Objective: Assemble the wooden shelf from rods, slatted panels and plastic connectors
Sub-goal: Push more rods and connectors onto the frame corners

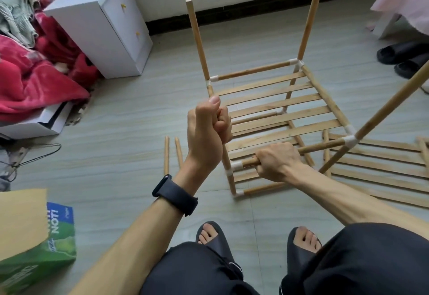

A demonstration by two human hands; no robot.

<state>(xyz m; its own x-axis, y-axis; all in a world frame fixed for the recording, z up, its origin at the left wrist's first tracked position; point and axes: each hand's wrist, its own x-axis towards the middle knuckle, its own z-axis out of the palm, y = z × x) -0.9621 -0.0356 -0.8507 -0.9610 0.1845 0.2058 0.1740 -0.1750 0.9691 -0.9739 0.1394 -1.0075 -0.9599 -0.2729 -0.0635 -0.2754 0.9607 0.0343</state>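
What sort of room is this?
Likely a bedroom at home: a white cabinet with drawers stands against the wall, a red blanket is heaped beside it, and black slippers lie on the floor.

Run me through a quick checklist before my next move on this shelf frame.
1. Frame held: right hand grips the front rod. Ok.
2. Left hand grip: a fist in front of the frame's left side; cannot tell what it holds.
3. Far-left upright, far-right upright and near-right upright stand in connectors. Ok.
4. Near-left connector free on top: cannot tell, the left hand blocks the view.
5. Spare rods on the floor, left of the frame. Ok.
6. Spare slatted panel on the floor, right. Ok.
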